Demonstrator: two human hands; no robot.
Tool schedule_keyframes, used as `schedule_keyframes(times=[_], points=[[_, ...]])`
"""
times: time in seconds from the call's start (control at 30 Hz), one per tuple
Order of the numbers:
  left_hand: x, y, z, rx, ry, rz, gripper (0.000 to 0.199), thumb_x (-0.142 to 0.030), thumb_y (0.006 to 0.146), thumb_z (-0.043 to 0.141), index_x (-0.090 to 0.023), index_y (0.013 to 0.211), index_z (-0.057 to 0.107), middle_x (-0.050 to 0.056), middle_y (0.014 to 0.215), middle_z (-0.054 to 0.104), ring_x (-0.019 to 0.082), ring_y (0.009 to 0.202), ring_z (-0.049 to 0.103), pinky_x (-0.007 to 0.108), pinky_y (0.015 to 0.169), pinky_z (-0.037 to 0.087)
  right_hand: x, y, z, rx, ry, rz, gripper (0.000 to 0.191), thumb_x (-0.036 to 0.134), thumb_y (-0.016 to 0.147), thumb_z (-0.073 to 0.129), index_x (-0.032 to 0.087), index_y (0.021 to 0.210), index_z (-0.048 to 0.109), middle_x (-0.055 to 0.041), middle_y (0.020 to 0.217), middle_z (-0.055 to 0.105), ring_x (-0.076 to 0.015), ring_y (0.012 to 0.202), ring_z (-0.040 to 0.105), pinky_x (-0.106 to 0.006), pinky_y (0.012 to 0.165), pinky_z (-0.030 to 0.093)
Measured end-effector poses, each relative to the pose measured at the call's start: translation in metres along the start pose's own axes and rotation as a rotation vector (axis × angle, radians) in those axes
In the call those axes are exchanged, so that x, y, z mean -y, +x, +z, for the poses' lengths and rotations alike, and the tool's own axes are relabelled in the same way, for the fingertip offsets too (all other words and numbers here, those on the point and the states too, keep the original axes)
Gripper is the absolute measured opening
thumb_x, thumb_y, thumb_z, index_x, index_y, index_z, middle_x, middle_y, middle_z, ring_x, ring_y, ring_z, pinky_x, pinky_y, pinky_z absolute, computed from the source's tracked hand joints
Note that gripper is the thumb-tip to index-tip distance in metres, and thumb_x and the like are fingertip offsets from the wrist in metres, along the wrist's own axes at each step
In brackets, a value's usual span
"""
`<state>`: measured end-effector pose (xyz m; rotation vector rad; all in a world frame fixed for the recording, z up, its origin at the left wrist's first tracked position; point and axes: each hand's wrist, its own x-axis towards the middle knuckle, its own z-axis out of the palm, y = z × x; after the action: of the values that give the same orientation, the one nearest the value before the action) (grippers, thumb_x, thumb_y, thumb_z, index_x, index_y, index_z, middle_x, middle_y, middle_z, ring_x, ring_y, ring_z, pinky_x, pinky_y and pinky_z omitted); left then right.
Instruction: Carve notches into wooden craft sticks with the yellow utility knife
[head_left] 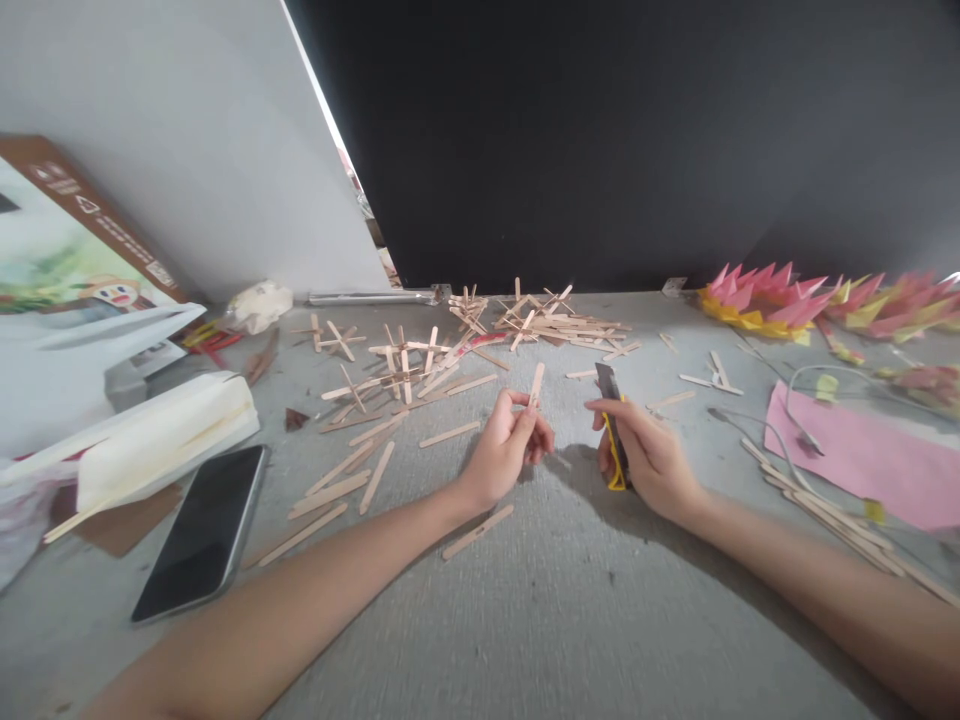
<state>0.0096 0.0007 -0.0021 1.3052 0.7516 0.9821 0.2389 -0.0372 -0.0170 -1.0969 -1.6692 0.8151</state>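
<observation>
My left hand [504, 448] is closed around a wooden craft stick [537, 384], whose upper end stands up out of the fingers. To its right, my right hand [651, 452] grips a yellow utility knife [616, 450] with its dark blade end [604, 378] pointing away from me. Blade and stick are apart. A loose craft stick [478, 532] lies on the grey tabletop [480, 640] just below my left wrist, and another stick [449, 434] rests left of the hand. My palms hide the lower parts of what they hold.
Craft sticks [577, 326] lie heaped at the back, with several crossed-stick pieces [405, 360] beside them. A phone [201, 535] and a paper packet [169, 428] are at left. Pink paper [862, 460], a cable [787, 440] and folded-paper crowns [769, 300] sit at right. A black panel [637, 140] stands behind.
</observation>
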Motion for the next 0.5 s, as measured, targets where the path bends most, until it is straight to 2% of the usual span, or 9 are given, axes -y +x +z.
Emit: schedule_keyframes(times=[0.07, 0.13, 0.23, 0.33, 0.4, 0.5], points=[[0.0003, 0.0006, 0.0, 0.002, -0.004, -0.001, 0.038, -0.06, 0.105, 0.051, -0.026, 0.103, 0.035, -0.004, 0.071, 0.067, 0.012, 0.055, 0.054, 0.026, 0.056, 0.041, 0.0015, 0.0014, -0.002, -0.002, -0.029, -0.016, 0.034, 0.038, 0.115, 0.035, 0.031, 0.126, 0.066, -0.0025, 0.096, 0.068, -0.0104, 0.055, 0.066, -0.025, 0.049, 0.056], [0.0006, 0.0011, 0.0, -0.004, 0.001, 0.001, 0.038, -0.06, 0.105, 0.051, -0.026, 0.102, 0.035, -0.004, 0.071, 0.068, 0.012, 0.055, 0.054, 0.026, 0.056, 0.042, 0.0018, 0.0015, -0.0034, -0.034, -0.047, -0.035, 0.034, 0.036, 0.115, 0.035, 0.031, 0.129, 0.066, -0.0029, 0.098, 0.072, -0.0126, 0.063, 0.071, -0.027, 0.057, 0.06], [0.0011, 0.001, 0.0007, 0.001, 0.016, 0.001, 0.036, -0.058, 0.107, 0.049, -0.026, 0.102, 0.035, -0.004, 0.073, 0.069, 0.012, 0.055, 0.056, 0.027, 0.058, 0.043, 0.0004, 0.0006, -0.0045, -0.062, -0.024, -0.049, 0.038, 0.034, 0.114, 0.035, 0.033, 0.14, 0.063, -0.0058, 0.122, 0.074, -0.0172, 0.084, 0.079, -0.033, 0.074, 0.066], [0.0012, -0.0011, 0.0022, 0.026, 0.023, -0.001, 0.033, -0.056, 0.108, 0.047, -0.026, 0.101, 0.035, -0.002, 0.077, 0.072, 0.013, 0.056, 0.059, 0.029, 0.059, 0.046, -0.0001, 0.0008, -0.0043, -0.084, 0.091, -0.043, 0.04, 0.032, 0.113, 0.037, 0.035, 0.146, 0.059, -0.0072, 0.137, 0.07, -0.0193, 0.089, 0.08, -0.036, 0.073, 0.068], [0.0004, -0.0032, 0.0024, 0.017, 0.074, 0.021, 0.032, -0.055, 0.109, 0.046, -0.026, 0.1, 0.037, -0.001, 0.078, 0.073, 0.015, 0.063, 0.063, 0.031, 0.067, 0.049, 0.0011, 0.0028, -0.0032, -0.12, 0.149, -0.047, 0.038, 0.03, 0.11, 0.044, 0.034, 0.145, 0.058, -0.0072, 0.136, 0.071, -0.0204, 0.091, 0.08, -0.038, 0.075, 0.068], [-0.0016, -0.0044, 0.0001, -0.074, 0.285, 0.085, 0.031, -0.051, 0.11, 0.046, -0.024, 0.096, 0.047, 0.002, 0.084, 0.073, 0.018, 0.078, 0.066, 0.035, 0.081, 0.05, 0.0043, 0.0085, -0.0011, -0.199, 0.196, -0.027, 0.037, 0.028, 0.102, 0.063, 0.033, 0.139, 0.058, -0.0071, 0.127, 0.073, -0.023, 0.1, 0.079, -0.039, 0.081, 0.068]])
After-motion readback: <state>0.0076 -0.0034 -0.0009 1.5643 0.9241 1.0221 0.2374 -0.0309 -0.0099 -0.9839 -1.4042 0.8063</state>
